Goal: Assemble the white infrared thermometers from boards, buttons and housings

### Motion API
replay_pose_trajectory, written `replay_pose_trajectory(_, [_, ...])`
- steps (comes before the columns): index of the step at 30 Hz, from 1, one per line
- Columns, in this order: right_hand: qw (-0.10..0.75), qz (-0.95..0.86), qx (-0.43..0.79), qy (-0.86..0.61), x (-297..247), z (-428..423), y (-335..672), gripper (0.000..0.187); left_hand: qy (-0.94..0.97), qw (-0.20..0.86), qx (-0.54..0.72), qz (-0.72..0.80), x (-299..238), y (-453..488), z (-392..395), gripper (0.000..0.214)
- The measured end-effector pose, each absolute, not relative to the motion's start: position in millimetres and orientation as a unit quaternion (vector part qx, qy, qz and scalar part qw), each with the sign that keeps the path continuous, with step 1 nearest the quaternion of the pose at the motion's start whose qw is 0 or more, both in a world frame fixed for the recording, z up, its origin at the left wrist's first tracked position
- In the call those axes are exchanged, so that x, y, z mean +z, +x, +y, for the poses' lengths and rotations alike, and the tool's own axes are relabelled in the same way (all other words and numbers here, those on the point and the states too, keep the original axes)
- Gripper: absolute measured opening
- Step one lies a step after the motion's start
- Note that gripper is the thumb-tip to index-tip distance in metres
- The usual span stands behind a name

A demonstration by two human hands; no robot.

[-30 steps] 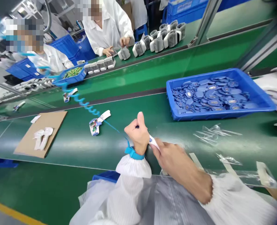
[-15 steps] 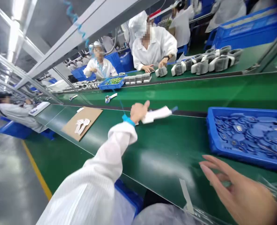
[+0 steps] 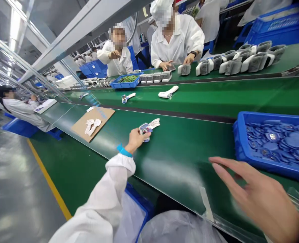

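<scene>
White plastic shell (image 3: pixel 148 126), circuit exposed, pinched in L hand (image 3: pixel 135 139) fingers; R hand (image 3: pixel 260 199) splayed, empty.

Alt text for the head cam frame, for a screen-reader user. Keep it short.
The person's left hand pinches a small white part on a green conveyor belt, while the right hand hovers open near a blue bin of blue pieces. Workers in white coats work across the line.
</scene>
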State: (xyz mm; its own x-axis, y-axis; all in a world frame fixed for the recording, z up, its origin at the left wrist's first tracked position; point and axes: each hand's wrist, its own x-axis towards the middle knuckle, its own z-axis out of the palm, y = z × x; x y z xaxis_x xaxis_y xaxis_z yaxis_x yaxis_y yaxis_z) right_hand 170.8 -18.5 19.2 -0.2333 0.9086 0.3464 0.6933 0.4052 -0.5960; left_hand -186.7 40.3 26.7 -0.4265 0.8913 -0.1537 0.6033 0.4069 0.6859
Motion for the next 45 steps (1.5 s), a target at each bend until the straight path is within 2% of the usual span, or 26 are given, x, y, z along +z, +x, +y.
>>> replay_pose_trajectory(6, [0.387, -0.796, 0.158, -0.438, 68.5, 9.3, 124.3, 0.026, 0.580, 0.380, 0.375, 0.615, 25.0, -92.8, 0.9, 0.025])
replay_pose_trajectory(10, [0.307, -0.833, 0.141, -0.438, 68.7, 0.1, 139.6, 0.025, 0.665, 0.441, 0.325, 0.507, 40.2, -55.2, -26.1, 0.023])
replay_pose_trajectory(12, [0.284, -0.847, 0.099, -0.438, 69.1, -13.9, 150.4, 0.034, 0.696, 0.436, 0.291, 0.491, 41.6, -42.9, -33.1, 0.025])
replay_pose_trajectory(15, [0.290, -0.847, 0.046, -0.443, 71.2, -34.4, 163.3, 0.044, 0.688, 0.446, 0.263, 0.509, 36.8, -29.9, -35.7, 0.016])
replay_pose_trajectory(19, [0.296, -0.805, 0.080, -0.508, 67.2, -41.0, 175.7, 0.036, 0.647, 0.522, 0.276, 0.482, 32.5, -20.4, -31.9, 0.015])
replay_pose_trajectory(24, [0.291, -0.807, 0.119, -0.500, 57.7, -33.4, 184.7, 0.032, 0.667, 0.526, 0.276, 0.450, 40.6, -13.7, -31.2, 0.009])
replay_pose_trajectory(30, [0.305, -0.821, -0.008, -0.482, 64.3, -46.6, 177.2, 0.034, 0.624, 0.572, 0.260, 0.465, 34.0, -6.4, -32.8, 0.021])
replay_pose_trajectory(34, [0.300, -0.776, 0.010, -0.554, 62.6, -51.9, 196.9, 0.035, 0.496, 0.673, 0.282, 0.471, 22.5, -2.0, -31.7, 0.029])
replay_pose_trajectory(38, [0.200, -0.682, 0.041, -0.703, 26.4, -46.5, 238.8, 0.039, 0.448, 0.727, 0.285, 0.435, 20.9, 2.3, -35.0, 0.057])
replay_pose_trajectory(41, [0.148, -0.676, 0.052, -0.720, -2.9, -48.4, 257.4, 0.042, 0.461, 0.716, 0.277, 0.444, 21.2, 6.0, -37.5, 0.046])
replay_pose_trajectory(45, [0.163, -0.664, -0.010, -0.729, -0.5, -62.1, 262.7, 0.047, 0.498, 0.701, 0.259, 0.440, 21.3, 6.6, -35.2, 0.043])
